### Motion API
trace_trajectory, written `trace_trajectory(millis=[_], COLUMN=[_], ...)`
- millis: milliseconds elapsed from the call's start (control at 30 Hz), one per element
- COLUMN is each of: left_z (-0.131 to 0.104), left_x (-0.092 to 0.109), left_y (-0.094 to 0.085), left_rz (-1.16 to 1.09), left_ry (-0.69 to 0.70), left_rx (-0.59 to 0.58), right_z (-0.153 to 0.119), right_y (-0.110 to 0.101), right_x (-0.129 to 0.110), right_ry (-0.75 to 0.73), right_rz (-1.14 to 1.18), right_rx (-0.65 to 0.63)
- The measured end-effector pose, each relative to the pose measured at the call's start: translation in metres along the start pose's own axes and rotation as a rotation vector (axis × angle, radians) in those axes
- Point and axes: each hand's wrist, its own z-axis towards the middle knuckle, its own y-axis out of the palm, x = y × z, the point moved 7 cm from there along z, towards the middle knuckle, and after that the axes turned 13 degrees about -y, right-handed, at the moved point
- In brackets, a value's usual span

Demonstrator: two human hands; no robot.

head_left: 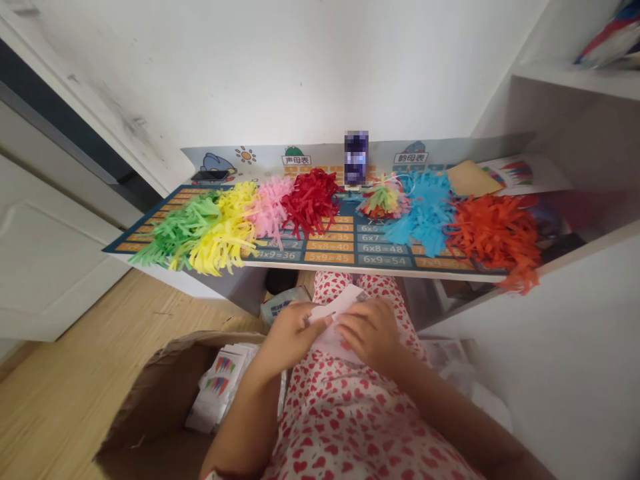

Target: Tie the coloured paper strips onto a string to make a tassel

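Note:
A pale pinkish-white sheet or packet [333,343] lies over my lap, between my two hands. My left hand [295,333] grips its left edge, thumb on top. On the other side my right hand [373,333] has its fingers curled over the packet's upper right part. Above the hands, on the desk [330,259], lie fringed paper bundles: green [187,230], yellow [225,233], pink [270,207], dark red [313,203], blue [425,210] and orange-red [495,233]. A small multicoloured bundle [384,199] sits beside the blue one.
A phone [356,159] stands upright at the desk's back; a dark flat object [211,176] lies at the back left. An open cardboard box [150,393] with printed packets [223,383] stands at lower left. Clear plastic bags [475,393] lie at right.

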Motion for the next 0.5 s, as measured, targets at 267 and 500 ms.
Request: trace_trajectory(millis=[267,500], left_z=[0.003,0.001], left_x=[-0.009,-0.004], left_y=[0.006,0.006], left_rz=[-0.076,0.018], left_ry=[-0.054,0.007], left_rx=[-0.092,-0.013], right_z=[0.001,0.007], right_y=[0.008,-0.007], right_x=[0.004,-0.003], right_ry=[-0.079,-0.07], right_rz=[0.04,0.216], right_rx=[-0.02,-0.051])
